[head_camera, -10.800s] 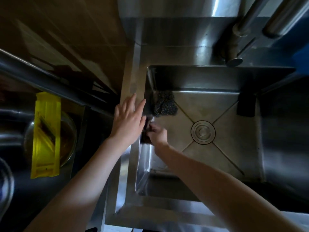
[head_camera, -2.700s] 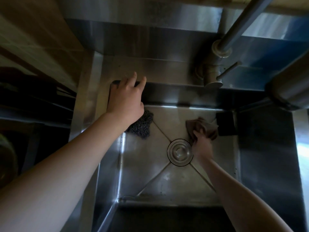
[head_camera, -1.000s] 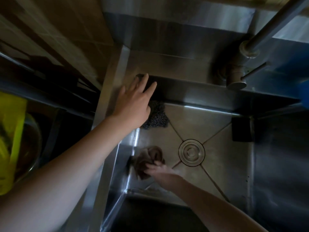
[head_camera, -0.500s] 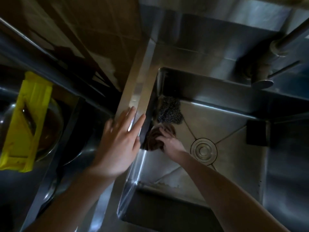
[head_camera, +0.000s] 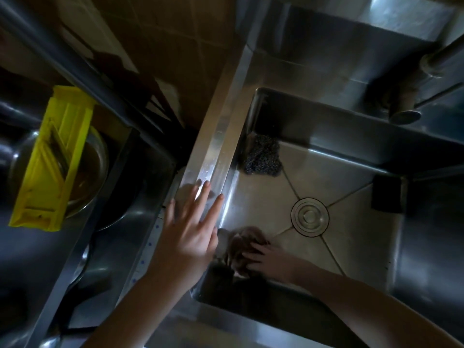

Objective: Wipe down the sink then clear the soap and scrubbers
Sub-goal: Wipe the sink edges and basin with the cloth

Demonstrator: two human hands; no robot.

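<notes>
Here, from the head camera, I see my left hand [head_camera: 190,237] lying flat and open, fingers spread, on the steel rim of the sink [head_camera: 216,156]. My right hand [head_camera: 271,261] is down in the basin at the near-left corner, fingers pressed onto a crumpled brown cloth [head_camera: 241,244] against the floor. The steel-wool scrubber [head_camera: 262,156] sits in the far-left corner; a dark sponge [head_camera: 386,194] rests against the right wall. The drain [head_camera: 310,217] lies between them. Left of the sink, a yellow slicer [head_camera: 52,156] lies across a metal bowl [head_camera: 95,172].
</notes>
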